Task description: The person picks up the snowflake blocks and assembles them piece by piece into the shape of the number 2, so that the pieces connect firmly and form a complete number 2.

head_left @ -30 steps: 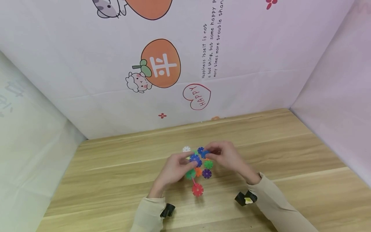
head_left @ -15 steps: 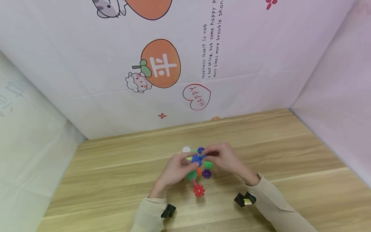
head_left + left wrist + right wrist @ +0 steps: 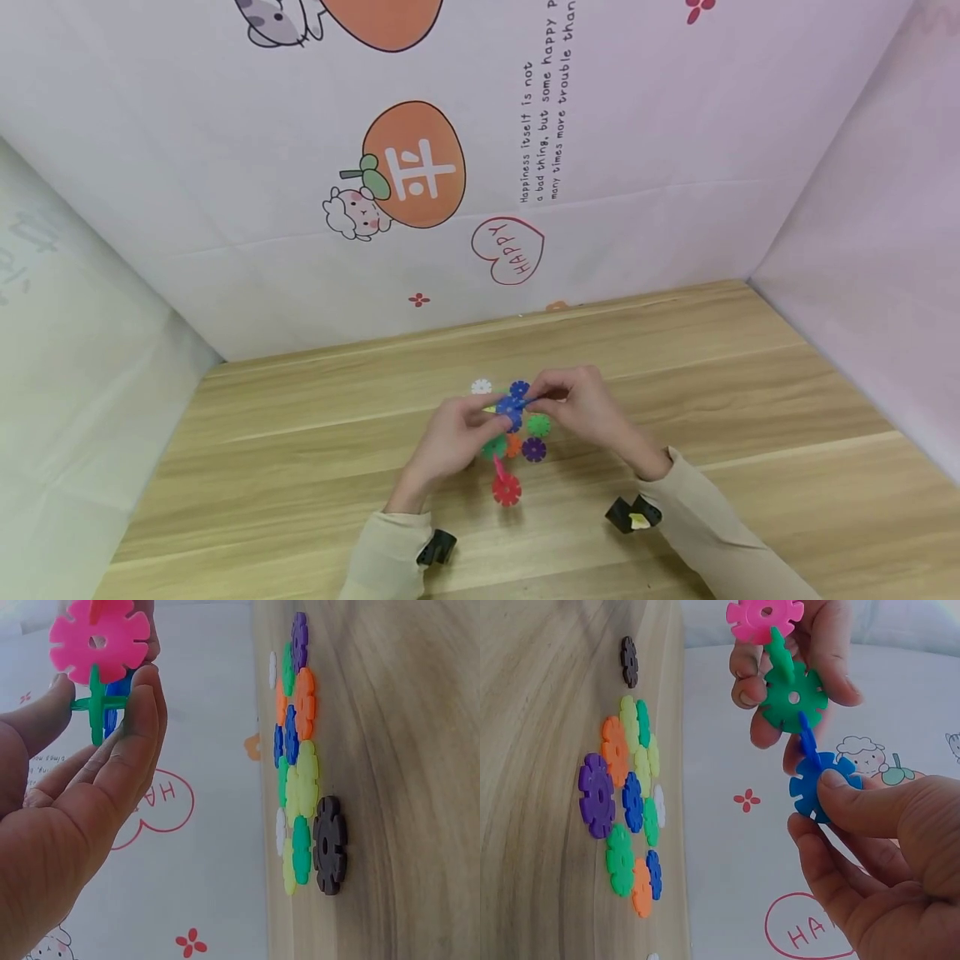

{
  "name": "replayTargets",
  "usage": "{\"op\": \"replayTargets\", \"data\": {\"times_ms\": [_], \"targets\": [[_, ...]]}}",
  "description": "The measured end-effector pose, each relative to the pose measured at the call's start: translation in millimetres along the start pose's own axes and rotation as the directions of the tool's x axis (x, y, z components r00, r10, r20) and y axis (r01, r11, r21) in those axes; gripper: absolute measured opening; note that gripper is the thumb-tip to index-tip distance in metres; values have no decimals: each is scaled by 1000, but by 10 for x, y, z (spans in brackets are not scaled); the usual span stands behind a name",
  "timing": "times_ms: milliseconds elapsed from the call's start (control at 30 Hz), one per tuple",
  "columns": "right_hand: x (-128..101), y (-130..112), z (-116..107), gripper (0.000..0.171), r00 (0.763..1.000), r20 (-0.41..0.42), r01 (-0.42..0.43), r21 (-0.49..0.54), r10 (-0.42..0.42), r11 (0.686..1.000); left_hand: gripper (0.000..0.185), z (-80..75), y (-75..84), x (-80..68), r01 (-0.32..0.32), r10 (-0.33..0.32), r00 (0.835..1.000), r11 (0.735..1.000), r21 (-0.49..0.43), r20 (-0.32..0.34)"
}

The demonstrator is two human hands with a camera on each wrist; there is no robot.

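My left hand (image 3: 448, 442) holds a chain of notched plastic snowflake discs by its green part. In the head view a red disc (image 3: 507, 490) hangs at the chain's near end. Beside it comes a pink disc (image 3: 765, 616), then green discs (image 3: 791, 701) and a dark blue disc (image 3: 807, 741). Between thumb and fingers my right hand (image 3: 583, 407) pinches a lighter blue disc (image 3: 805, 787). Its edge meets the dark blue disc at an angle; how deep the slots interlock I cannot tell. Both hands are above the table.
Several loose discs lie flat on the wooden table (image 3: 300, 467) beneath the hands, among them a purple disc (image 3: 534, 450), a white disc (image 3: 482, 387) and a black disc (image 3: 330, 846). White printed cloth walls (image 3: 637, 167) enclose the table's back and sides.
The lighter blue disc in my right hand was apart from the chain's dark blue disc a second ago; now the two meet. The chain's red end swung slightly right, then back left.
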State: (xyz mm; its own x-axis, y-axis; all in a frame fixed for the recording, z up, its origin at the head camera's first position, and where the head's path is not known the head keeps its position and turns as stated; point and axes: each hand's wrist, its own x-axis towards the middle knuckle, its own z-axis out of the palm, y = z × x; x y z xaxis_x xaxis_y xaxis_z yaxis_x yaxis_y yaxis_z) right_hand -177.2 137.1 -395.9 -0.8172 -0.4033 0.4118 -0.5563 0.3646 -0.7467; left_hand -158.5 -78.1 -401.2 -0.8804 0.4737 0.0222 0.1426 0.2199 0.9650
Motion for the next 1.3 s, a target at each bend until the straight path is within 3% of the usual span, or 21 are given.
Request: {"op": "replayTargets", "data": {"times_ms": [500,767,1000,1200,1300], "targets": [[9,-28,34,15,999,-25,25,21,-24,999,43,-5,4,-15,-15,15,1000,1000,19,-24],[10,-12,26,14,1000,-13,9,30,-9,1000,40,-29,2,-22,14,-13,999,999,29,-31],[4,7,9,11,1000,-6,1,20,-1,1000,37,3,289,-103,25,-21,998,997,71,-52],[6,-4,-1,11,1000,-4,-11,22,11,1000,38,-14,49,-23,30,-26,998,997,72,-50],[6,-8,-9,9,1000,-3,-13,32,13,999,38,-24,24,-15,19,-14,999,996,89,-50]]}}
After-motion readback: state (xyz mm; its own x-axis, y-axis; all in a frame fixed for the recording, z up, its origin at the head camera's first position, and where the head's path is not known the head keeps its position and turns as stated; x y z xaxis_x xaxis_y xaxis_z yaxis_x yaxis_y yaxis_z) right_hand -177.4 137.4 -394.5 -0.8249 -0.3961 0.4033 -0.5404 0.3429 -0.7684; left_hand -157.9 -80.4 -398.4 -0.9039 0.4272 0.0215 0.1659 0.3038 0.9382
